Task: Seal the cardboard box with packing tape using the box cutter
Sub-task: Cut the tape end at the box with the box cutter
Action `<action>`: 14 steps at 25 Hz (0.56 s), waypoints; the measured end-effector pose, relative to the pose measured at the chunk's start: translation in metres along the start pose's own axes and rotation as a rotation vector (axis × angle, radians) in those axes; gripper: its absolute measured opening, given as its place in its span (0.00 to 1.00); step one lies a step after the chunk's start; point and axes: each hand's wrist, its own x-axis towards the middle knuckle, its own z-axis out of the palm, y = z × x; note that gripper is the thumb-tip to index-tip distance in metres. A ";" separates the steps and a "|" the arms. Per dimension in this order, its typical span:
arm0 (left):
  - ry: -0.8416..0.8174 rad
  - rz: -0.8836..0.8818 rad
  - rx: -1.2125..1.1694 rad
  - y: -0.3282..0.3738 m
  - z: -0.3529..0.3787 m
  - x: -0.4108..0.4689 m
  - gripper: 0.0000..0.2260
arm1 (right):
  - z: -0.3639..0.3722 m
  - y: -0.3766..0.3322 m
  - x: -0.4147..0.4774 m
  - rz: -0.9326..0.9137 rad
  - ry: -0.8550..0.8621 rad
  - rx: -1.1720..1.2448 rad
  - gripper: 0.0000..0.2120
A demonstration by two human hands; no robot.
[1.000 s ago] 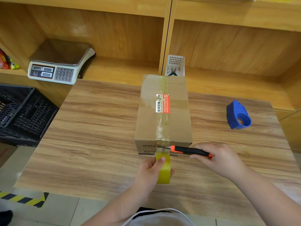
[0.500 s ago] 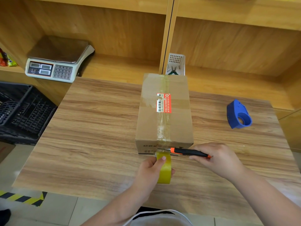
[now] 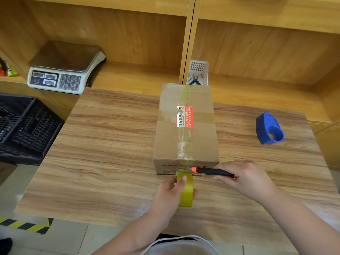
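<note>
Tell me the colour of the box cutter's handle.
Black with orange ends, on the box cutter in the right hand; head view.

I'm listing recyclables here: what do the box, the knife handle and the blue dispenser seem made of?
Cardboard box: matte brown corrugated cardboard, with glossy clear tape along the top seam. Box cutter: black and orange body, smooth, probably plastic; a thin bright blade tip, likely metal. Blue tape dispenser: evenly coloured moulded shell with a soft sheen, apparently plastic.
</note>
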 end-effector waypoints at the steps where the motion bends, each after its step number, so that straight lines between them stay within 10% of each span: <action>1: 0.001 0.001 0.001 0.001 0.000 0.000 0.12 | 0.001 0.000 0.000 -0.001 0.002 0.004 0.15; 14: -0.029 -0.019 -0.008 -0.002 0.003 -0.003 0.16 | 0.000 0.003 -0.008 -0.040 0.008 -0.028 0.15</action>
